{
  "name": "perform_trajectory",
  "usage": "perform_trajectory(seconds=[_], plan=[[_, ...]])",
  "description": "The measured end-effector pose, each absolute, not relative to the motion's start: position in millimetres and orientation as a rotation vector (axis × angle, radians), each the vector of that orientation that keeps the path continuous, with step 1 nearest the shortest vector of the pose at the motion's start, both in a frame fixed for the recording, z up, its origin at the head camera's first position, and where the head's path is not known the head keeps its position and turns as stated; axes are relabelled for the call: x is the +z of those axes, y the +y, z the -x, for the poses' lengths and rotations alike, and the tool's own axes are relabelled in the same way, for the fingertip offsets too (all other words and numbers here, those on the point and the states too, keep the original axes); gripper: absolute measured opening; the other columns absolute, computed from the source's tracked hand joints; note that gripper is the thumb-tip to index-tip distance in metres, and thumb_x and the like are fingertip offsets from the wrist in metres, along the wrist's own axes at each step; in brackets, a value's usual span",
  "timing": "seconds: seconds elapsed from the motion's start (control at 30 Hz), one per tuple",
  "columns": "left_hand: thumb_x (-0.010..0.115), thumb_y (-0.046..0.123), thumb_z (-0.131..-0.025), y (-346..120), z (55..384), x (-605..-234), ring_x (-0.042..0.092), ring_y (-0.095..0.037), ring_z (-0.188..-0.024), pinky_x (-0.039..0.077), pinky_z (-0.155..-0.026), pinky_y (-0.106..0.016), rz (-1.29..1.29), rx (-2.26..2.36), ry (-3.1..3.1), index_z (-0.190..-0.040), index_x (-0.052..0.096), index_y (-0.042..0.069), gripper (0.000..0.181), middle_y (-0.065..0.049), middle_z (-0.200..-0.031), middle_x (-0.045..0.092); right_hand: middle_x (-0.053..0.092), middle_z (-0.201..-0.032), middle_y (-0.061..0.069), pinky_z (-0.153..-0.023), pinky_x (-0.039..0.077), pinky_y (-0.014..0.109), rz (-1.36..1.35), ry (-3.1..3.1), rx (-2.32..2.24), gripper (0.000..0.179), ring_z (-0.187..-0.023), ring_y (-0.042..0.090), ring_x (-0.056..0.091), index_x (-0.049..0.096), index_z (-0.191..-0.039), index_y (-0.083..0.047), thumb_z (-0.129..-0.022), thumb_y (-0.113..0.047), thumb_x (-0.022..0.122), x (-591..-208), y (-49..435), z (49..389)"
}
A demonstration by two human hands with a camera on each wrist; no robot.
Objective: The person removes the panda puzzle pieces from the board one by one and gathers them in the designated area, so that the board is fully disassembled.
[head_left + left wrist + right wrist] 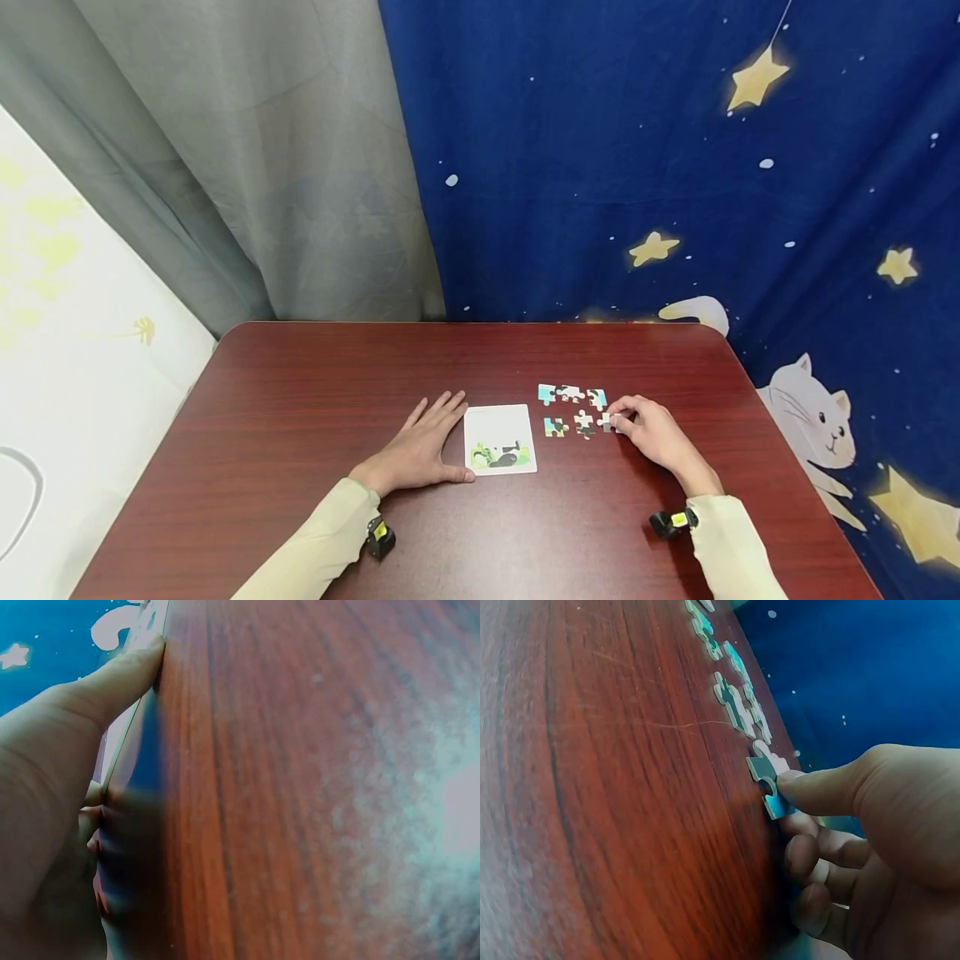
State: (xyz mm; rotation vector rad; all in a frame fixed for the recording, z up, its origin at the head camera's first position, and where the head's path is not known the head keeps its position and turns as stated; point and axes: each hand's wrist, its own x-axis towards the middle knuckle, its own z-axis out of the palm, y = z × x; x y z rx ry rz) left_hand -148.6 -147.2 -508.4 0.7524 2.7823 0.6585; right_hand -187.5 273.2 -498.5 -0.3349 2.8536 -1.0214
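My right hand (658, 435) pinches a jigsaw piece (760, 766) between thumb and fingers at the right end of the loose pieces. That piece shows dark, pinkish-white and blue areas; the fingers hide part of it. My left hand (416, 450) lies spread along the left side of a white square puzzle tray (495, 423), its thumb by the near left corner and its fingertips by the far left one. Across the tray's near part runs a green, black and white picture (510, 458); the rest of its inside is plain white. In the left wrist view, the thumb (124, 679) reaches along the tray's edge.
Several loose jigsaw pieces (556, 427) lie in two rows between the tray and my right hand. All stand on a reddish-brown wooden table (337, 367). Grey and blue star-patterned curtains (540, 208) hang behind its far edge. Each wrist wears a small black camera (380, 540).
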Motion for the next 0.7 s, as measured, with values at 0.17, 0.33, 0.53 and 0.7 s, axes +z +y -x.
perform_trajectory(seconds=[0.17, 0.33, 0.53, 0.7], plan=[[0.08, 0.067, -0.084, -148, 149, -510, 0.015, -0.034, -0.169, 0.01, -0.137, -0.061, -0.745, 0.649, 2.778, -0.168, 0.03, 0.003, 0.117, -0.011, -0.18, 0.02, 0.065, -0.094, 0.003, -0.066, 0.044, 0.023, 0.326, 2.906, -0.977, 0.006, -0.073, 0.012, 0.051, 0.077, -0.103, -0.014, -0.099, -0.01, 0.074, -501, 271, 188], [0.079, 0.069, -0.084, -148, 149, -511, 0.013, -0.032, -0.17, 0.008, -0.137, -0.06, -0.744, 0.639, 2.773, -0.168, 0.029, 0.005, 0.117, -0.009, -0.181, 0.019, 0.066, -0.099, 0.005, -0.068, 0.045, 0.023, 0.309, 2.921, -0.963, 0.009, -0.075, 0.012, 0.053, 0.076, -0.107, -0.011, -0.098, -0.01, 0.075, -502, 270, 187], [0.078, 0.069, -0.084, -148, 149, -511, 0.013, -0.032, -0.17, 0.008, -0.138, -0.06, -0.745, 0.64, 2.776, -0.169, 0.029, 0.005, 0.117, -0.009, -0.181, 0.019, 0.065, -0.105, 0.006, -0.068, 0.044, 0.024, 0.315, 2.948, -0.962, 0.012, -0.078, 0.012, 0.051, 0.075, -0.113, -0.01, -0.101, -0.012, 0.072, -497, 268, 185], [0.08, 0.067, -0.084, -148, 149, -509, 0.015, -0.035, -0.169, 0.01, -0.137, -0.062, -0.753, 0.664, 2.779, -0.167, 0.031, 0.002, 0.116, -0.012, -0.18, 0.021, 0.065, -0.105, 0.007, -0.065, 0.044, 0.023, 0.366, 2.956, -1.004, 0.011, -0.071, 0.008, 0.051, 0.075, -0.112, -0.009, -0.101, -0.011, 0.071, -487, 257, 184]])
